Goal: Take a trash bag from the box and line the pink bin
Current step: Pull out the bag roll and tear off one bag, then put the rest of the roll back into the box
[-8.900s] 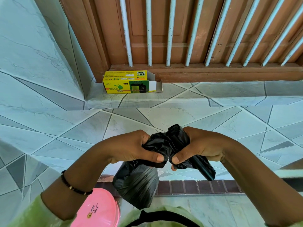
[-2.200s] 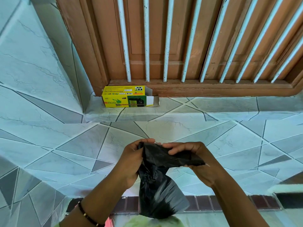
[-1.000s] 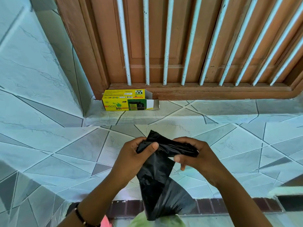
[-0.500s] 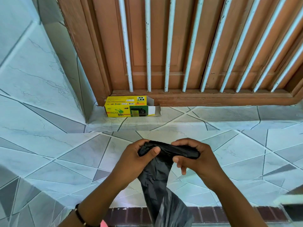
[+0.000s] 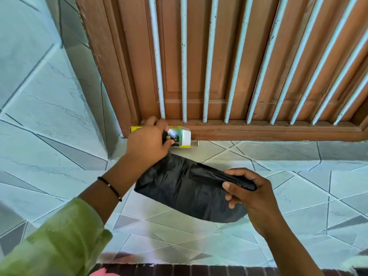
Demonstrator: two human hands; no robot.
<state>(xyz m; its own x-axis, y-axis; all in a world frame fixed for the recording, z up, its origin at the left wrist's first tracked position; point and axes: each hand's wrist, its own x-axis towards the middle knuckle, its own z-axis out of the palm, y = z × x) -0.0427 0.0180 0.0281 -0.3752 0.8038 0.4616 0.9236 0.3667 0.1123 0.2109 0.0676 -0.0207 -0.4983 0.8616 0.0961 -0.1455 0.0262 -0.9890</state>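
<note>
My left hand (image 5: 147, 140) closed its grip on the yellow box (image 5: 180, 136) on the tiled ledge (image 5: 258, 152); my right hand (image 5: 246, 193) gripped the black trash bag (image 5: 179, 188), held below the box.

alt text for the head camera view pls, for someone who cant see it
A person's right hand grips a black trash bag above a tiled ledge, while the left hand grasps the yellow trash bag box resting against a brown wooden frame with white bars. A sliver of pink bin shows at the bottom edge.
</note>
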